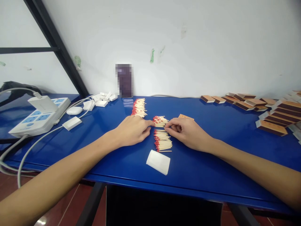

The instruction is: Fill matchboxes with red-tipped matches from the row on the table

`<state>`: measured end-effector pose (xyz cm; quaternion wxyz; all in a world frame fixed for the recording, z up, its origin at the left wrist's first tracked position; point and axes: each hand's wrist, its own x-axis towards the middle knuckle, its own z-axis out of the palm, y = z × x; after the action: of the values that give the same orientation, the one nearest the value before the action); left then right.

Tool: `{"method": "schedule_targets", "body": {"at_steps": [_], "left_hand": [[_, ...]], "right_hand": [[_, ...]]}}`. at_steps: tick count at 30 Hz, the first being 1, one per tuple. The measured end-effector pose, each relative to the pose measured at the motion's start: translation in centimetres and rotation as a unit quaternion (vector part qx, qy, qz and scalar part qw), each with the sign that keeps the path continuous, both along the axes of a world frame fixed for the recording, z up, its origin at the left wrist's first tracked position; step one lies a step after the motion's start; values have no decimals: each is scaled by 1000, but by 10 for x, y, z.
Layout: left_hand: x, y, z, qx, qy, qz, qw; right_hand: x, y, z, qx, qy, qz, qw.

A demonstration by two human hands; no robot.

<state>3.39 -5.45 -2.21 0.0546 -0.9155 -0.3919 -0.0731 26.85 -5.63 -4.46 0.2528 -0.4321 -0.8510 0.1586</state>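
Observation:
Red-headed matches lie in a rough column of small bundles, with the upper bundle (161, 121) between my hands. My left hand (135, 130) reaches in from the left, its index finger stretched out to the red heads and its other fingers loosely bent. On the right, my right hand (185, 131) has thumb and index finger pinched together at the bare stick ends; what lies in the pinch is too small to make out. Nearer me sit the lower matches (164, 145) and a white matchbox tray (158, 161). An orange matchbox piece (186, 116) is partly hidden behind my right hand.
Another match pile (139, 108) lies farther back. Matchbox sleeves (244, 102) and stacked boxes (279, 116) are at the right. White trays (101, 103), a power strip (39, 116), cables and a white case (74, 110) occupy the left. A blurred dark phone-like object (125, 81) leans on the wall.

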Motion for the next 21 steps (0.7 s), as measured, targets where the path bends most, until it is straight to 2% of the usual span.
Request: {"method": "schedule_targets", "body": {"at_steps": [7, 21], "left_hand": [[0, 0, 0, 3, 14, -1, 1000], [1, -1, 1, -2, 9, -10, 1000]], "right_hand": [[-1, 1, 1, 48, -5, -41, 998], [-2, 3, -1, 56, -12, -38, 998]]}}
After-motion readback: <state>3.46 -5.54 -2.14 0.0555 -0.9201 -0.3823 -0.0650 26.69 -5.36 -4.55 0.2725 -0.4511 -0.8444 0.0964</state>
